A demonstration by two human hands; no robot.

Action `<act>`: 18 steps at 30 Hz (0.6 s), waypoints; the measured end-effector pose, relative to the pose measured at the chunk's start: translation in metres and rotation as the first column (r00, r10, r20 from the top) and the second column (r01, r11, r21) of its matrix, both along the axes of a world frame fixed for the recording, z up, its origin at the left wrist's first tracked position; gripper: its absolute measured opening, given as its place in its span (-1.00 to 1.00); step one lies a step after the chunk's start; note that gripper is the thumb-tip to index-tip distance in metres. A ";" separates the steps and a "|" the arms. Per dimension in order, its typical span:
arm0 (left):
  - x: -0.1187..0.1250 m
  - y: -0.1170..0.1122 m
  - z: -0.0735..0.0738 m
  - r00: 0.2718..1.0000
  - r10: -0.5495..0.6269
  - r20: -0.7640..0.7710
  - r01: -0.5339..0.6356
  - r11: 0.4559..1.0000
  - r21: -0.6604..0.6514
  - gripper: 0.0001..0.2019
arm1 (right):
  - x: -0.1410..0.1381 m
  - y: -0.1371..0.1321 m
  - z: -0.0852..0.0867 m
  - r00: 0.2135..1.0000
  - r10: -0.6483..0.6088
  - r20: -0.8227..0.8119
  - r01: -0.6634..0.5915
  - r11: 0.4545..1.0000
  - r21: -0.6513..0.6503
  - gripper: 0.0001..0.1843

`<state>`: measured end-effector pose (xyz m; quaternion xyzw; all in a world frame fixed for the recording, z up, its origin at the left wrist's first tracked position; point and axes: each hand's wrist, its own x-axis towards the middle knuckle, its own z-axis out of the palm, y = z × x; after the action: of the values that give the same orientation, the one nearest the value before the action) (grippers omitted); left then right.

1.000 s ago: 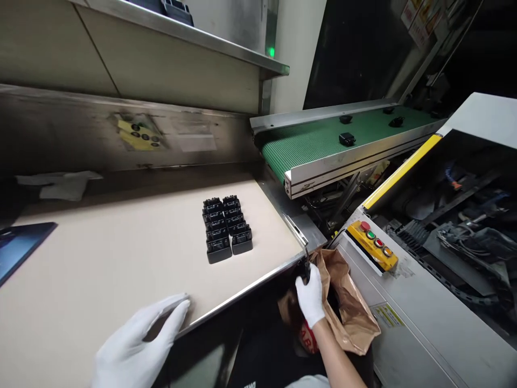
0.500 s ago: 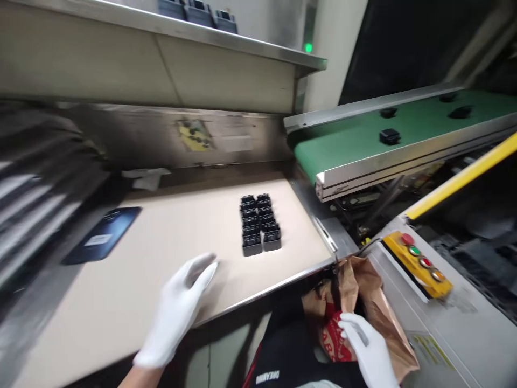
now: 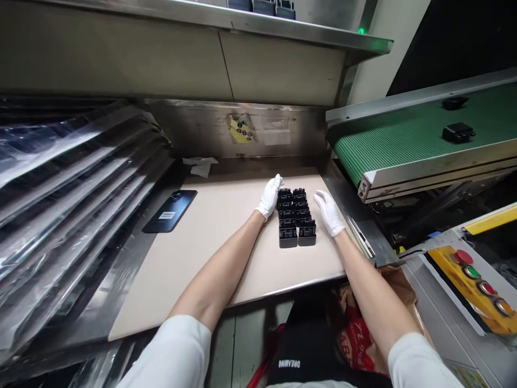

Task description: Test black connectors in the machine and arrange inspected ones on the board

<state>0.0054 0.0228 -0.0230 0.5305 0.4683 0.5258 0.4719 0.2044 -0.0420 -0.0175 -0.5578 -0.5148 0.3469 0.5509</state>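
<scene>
Two rows of small black plastic housings point(image 3: 288, 237) stand side by side on the beige board point(image 3: 194, 269). My left hand point(image 3: 270, 197), in a white glove, is at the far left side of the rows, fingers stretched out along them; whether it touches them I cannot tell. On the other side, my right hand point(image 3: 329, 213), gloved too, is held with its fingers extended and a gap between it and the housings. Neither hand holds anything.
A smartphone point(image 3: 170, 211) lies left on the board, beside stacked plastic-wrapped trays point(image 3: 81, 199). At right, a green conveyor belt point(image 3: 388, 145) carries black parts point(image 3: 458, 132). Below it are a yellow button box point(image 3: 476, 293) and a paper bag point(image 3: 398, 288). A metal shelf point(image 3: 202, 16) overhangs the back.
Both hands have moved forward to either side of the black housings, the right one up from beside the paper bag. My view has turned left.
</scene>
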 end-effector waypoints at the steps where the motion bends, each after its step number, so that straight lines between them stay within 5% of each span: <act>1: 0.001 0.001 -0.001 1.000 -0.024 -0.019 0.025 0.999 0.020 -0.37 | -0.005 0.018 -0.001 0.999 0.041 0.006 -0.041 0.999 0.000 -0.36; 7: 0.004 0.000 -0.005 0.993 -0.083 -0.088 0.092 0.991 0.101 -0.38 | -0.026 0.068 -0.001 0.961 0.270 0.053 -0.271 0.963 0.008 -0.44; 18: 0.009 -0.012 -0.005 0.998 -0.070 0.000 0.070 0.995 0.072 -0.35 | -0.031 0.032 -0.001 0.933 0.357 0.043 -0.359 0.931 0.061 -0.38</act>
<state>0.0139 0.0111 -0.0278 0.5625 0.4295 0.5263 0.4713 0.1735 -0.0098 -0.0189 -0.4414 -0.6277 0.4149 0.4889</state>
